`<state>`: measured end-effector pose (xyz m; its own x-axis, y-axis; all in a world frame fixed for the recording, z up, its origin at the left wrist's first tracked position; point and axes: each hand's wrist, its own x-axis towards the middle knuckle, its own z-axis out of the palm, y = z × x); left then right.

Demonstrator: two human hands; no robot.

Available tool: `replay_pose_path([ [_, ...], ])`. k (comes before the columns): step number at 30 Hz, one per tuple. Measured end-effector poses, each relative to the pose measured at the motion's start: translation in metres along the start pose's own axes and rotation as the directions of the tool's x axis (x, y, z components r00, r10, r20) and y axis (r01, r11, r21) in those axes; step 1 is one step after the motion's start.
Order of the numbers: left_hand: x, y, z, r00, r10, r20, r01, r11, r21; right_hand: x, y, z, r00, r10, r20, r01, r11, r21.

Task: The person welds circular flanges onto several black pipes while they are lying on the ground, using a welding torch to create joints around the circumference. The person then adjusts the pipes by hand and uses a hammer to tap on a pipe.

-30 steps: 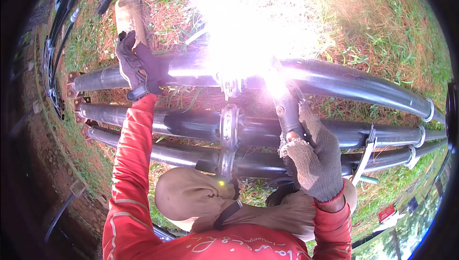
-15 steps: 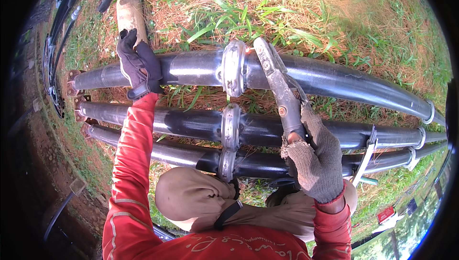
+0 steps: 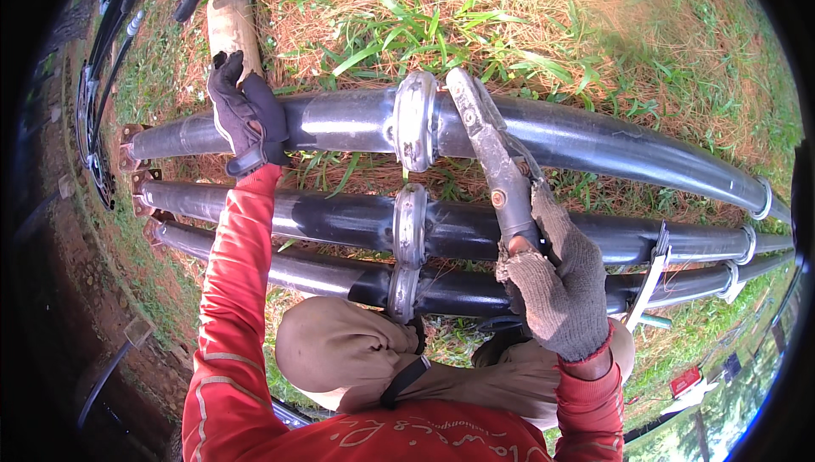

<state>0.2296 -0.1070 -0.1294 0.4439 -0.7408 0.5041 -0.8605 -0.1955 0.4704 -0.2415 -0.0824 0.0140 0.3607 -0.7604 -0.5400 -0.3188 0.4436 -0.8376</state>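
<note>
My left hand (image 3: 246, 114), in a dark glove, lies across the left part of the farthest black steel pole (image 3: 340, 122). Its fingers reach over the far side of the pole, near a log (image 3: 232, 25). In a worn grey knit glove, my right hand (image 3: 564, 284) grips a battered grey welding electrode holder (image 3: 488, 135). The holder's jaw end points away from me, over the farthest pole and just right of its weld-marked metal collar (image 3: 415, 122). The glove hides the holder's lower end. Two more black poles, the middle one (image 3: 340, 218) and the nearest one (image 3: 310, 273), run alongside.
Several thin rods (image 3: 660, 245) and a pale strip (image 3: 647, 288) lean by the nearer poles at right. Dark cables (image 3: 93, 97) hang at far left. Grass and dry needles (image 3: 509, 20) cover the ground beyond. A red box (image 3: 685, 381) stands at lower right.
My right hand and the electrode holder have shifted very slightly left, the jaw end a few pixels nearer the collar. My left hand keeps its place on the pole.
</note>
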Motion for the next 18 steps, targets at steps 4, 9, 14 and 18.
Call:
replay_pose_path([
  [4, -0.001, 0.0, 0.001, 0.999, -0.043, 0.004, 0.043, 0.999, -0.028, 0.001, -0.005, 0.002, 0.999, 0.034, 0.014, -0.035, 0.997, 0.073],
  [9, 0.0, -0.004, -0.001, 0.999, -0.051, 0.013, 0.051, 0.999, -0.013, 0.0, -0.001, 0.004, 1.0, -0.027, 0.008, 0.026, 0.995, 0.097],
  [14, -0.001, 0.0, -0.002, 0.992, -0.117, 0.049, 0.124, 0.981, -0.152, 0.001, -0.014, 0.008, 0.999, 0.035, -0.007, -0.033, 0.975, 0.218],
  [18, 0.002, 0.011, -0.003, 0.999, -0.048, 0.027, 0.046, 0.997, 0.064, 0.002, -0.021, 0.007, 0.988, 0.149, -0.038, -0.131, 0.944, 0.302],
])
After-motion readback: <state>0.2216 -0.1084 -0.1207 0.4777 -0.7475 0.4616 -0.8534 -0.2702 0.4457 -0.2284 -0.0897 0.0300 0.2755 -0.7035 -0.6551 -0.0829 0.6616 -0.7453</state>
